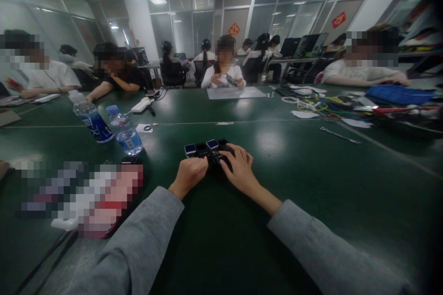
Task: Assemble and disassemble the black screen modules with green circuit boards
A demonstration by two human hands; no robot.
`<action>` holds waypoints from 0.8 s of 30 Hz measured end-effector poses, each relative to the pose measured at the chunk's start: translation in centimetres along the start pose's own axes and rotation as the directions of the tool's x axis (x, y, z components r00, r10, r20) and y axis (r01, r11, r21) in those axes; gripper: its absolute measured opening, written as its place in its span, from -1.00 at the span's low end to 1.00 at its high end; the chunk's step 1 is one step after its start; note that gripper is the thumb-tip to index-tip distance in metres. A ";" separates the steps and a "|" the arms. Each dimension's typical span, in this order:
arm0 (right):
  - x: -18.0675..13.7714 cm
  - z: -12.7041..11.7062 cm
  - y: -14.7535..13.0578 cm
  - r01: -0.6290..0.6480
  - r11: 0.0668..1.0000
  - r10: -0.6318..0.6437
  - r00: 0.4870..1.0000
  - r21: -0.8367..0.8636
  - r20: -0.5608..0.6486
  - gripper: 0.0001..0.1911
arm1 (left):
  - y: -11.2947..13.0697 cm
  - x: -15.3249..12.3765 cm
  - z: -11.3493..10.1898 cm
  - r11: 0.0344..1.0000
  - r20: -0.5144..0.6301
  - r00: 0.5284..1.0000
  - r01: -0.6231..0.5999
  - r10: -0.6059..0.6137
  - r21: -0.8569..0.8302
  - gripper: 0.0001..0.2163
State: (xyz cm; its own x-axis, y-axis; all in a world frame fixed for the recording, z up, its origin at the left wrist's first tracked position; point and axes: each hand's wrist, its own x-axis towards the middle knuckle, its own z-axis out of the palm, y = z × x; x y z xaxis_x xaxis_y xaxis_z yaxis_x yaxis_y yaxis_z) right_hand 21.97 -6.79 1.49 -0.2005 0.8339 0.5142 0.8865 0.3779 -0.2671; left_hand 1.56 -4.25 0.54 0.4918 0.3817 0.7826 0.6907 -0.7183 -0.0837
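A small black block of square cells [206, 148], two of them with blue tops, lies on the dark green table [284, 179] right in front of me. My left hand [189, 176] is curled with its fingertips pinching the block's near left edge. My right hand [238, 166] lies over the block's right side, fingers bent and pressed onto it. Both arms wear grey sleeves. What lies under my fingers is hidden.
Two water bottles [122, 131] stand to the left. A blurred flat item [86, 196] lies near left. Cables, papers and a blue bag [398, 94] fill the far right. A metal tool [339, 135] lies right of centre. Several people sit across the table.
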 end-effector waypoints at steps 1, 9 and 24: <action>0.0 0.0 0.0 0.005 1.000 -0.005 1.000 -0.002 0.002 -0.70 | 0.0 0.0 0.0 1.000 0.002 1.000 0.003 -0.003 -0.002 -0.75; -0.1 -0.1 -0.1 0.028 1.000 -0.028 1.000 0.011 0.014 -0.70 | 0.0 0.1 -0.2 0.998 0.007 0.999 0.039 -0.038 -0.043 -0.74; 0.6 1.6 3.1 -0.226 0.873 0.251 0.968 0.433 -0.002 -0.59 | -0.3 -0.2 0.2 0.989 -0.017 0.991 0.130 -0.132 -0.066 -0.71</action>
State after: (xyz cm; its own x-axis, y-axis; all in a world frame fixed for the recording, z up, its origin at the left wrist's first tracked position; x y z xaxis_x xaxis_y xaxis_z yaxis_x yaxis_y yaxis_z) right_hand 23.94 -4.48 -0.33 0.0295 0.9015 0.4318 0.6382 0.3155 -0.7023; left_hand 1.34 -3.99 0.24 0.3878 0.4632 0.7969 0.7121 -0.6995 0.0600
